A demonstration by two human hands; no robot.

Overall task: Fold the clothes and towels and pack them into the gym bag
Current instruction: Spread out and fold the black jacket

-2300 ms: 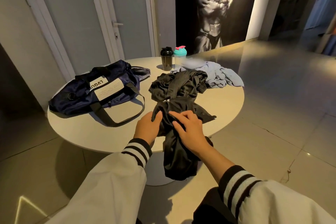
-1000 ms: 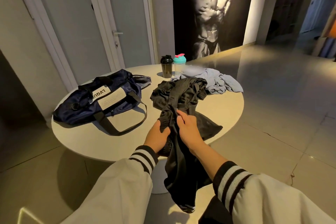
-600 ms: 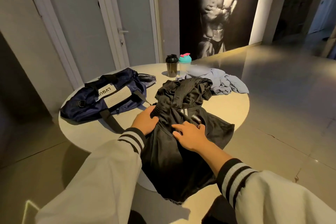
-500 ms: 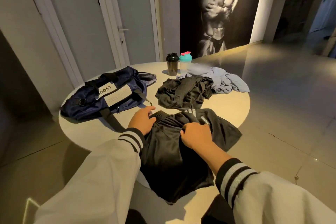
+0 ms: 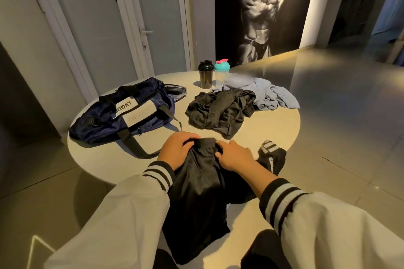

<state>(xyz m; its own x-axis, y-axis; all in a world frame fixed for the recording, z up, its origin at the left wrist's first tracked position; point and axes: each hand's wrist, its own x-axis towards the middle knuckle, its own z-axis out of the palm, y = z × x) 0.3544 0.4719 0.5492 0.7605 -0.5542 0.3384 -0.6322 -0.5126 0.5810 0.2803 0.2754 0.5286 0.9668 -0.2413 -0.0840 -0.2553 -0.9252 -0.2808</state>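
Round bench (image 5: 262,131), dim hall: left grip (image 5: 178,148) and right grip (image 5: 235,156) both curl round the waistband of the shorts (image 5: 196,194), which drape off the near edge. They look soft, light and slippery, best held at the waistband corners. Bag (image 5: 105,120) lies far left.

**Dim lobby, warm light skimming the tiles**

Straight ahead, a big black-and-white mural (image 5: 262,6) of a flexed, muscular torso fills a dark wall panel. Left of it stand two frosted-glass doors (image 5: 157,17) in white frames, and there's a silver lever handle (image 5: 146,32) on the right-hand one. Down in front, a round pale table (image 5: 273,129) stands on a glossy tiled floor (image 5: 349,105), warm yellow light glancing off both. A thin crack (image 5: 334,160) runs through a tile right of the table. Far right, a passage (image 5: 391,6) glows cool blue, and a bright light patch (image 5: 37,244) sits on the floor at bottom left
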